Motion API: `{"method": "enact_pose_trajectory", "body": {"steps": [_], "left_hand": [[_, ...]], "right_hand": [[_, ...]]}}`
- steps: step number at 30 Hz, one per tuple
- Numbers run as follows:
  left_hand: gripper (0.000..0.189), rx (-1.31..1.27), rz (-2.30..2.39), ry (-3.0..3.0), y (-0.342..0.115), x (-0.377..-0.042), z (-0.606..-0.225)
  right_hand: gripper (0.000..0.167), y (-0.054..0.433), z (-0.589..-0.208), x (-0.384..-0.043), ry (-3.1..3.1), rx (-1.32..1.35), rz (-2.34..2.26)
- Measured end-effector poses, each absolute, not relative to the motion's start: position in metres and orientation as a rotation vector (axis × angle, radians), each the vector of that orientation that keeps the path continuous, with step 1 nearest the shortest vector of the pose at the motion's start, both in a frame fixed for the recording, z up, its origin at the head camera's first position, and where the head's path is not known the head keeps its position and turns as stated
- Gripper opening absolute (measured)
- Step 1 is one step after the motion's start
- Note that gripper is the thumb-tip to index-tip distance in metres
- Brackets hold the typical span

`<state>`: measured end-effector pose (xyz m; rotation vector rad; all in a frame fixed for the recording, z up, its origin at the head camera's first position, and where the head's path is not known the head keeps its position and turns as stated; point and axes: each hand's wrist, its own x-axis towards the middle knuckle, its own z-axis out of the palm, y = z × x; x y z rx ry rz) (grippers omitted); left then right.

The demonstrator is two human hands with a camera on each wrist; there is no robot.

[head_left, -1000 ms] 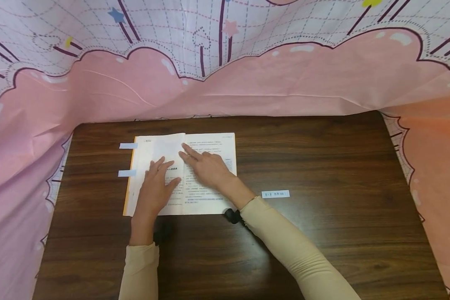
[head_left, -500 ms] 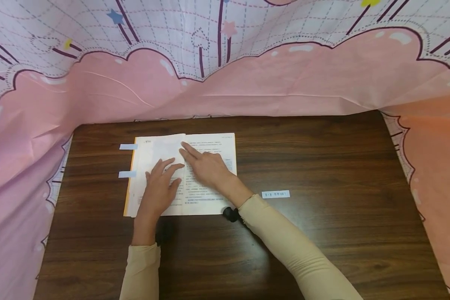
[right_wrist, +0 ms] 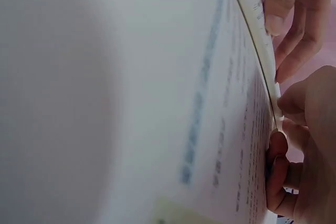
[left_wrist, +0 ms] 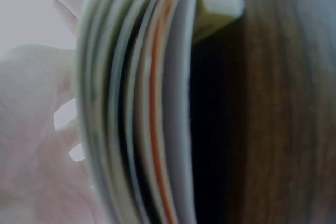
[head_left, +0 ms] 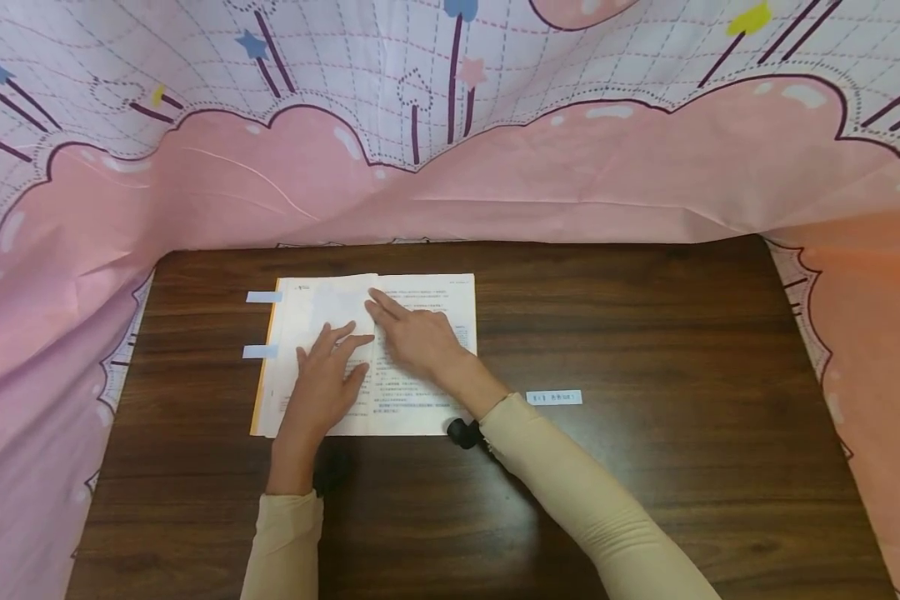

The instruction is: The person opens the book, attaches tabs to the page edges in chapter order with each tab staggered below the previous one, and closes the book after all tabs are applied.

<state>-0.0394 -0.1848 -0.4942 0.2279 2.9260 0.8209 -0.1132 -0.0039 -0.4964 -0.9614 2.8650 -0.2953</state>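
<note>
A book (head_left: 420,422) with an orange cover edge lies open on the wooden table. My left hand (head_left: 318,387) rests over the lower left page, fingers spread and thumb apart, its fingertips close to the centre fold. Reaching across the right page, my right hand (head_left: 420,342) touches the fold with two outstretched fingers, the others bent under. In the right wrist view the fingers (right_wrist: 276,148) of the right hand sit at the fold, with the left hand (right_wrist: 304,11) just beyond. The left wrist view shows the curved page edges (left_wrist: 121,93) close up.
Two pale blue sticky tabs, an upper tab (head_left: 264,297) and a lower tab (head_left: 259,352), jut from the book's left edge. A light blue strip (head_left: 554,397) with handwriting lies to the book's right on the table (head_left: 667,350). A patterned pink curtain (head_left: 570,167) surrounds the table's back and sides.
My left hand has slid a little right across the left page, bringing its fingertips nearer the fold. The right hand stays in place on the book. The head view has shifted slightly.
</note>
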Motion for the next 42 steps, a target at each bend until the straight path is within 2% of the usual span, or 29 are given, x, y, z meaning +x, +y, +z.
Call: {"method": "enact_pose_trajectory", "body": {"steps": [12, 32, 42], "left_hand": [[0.044, 0.212, 0.839, 2.918, -0.185, -0.037, -0.493], [0.042, 0.202, 0.814, 2.971, -0.182, -0.037, -0.497], [0.038, 0.220, 0.762, 3.183, -0.177, -0.037, -0.501]], "right_hand": [[0.059, 0.023, -0.496, -0.107, 2.800, -1.016, -0.725], [0.057, 0.067, -0.498, -0.097, 2.856, -1.035, -0.817], [0.053, 0.084, -0.499, -0.092, 2.880, -1.030, -0.850]]}}
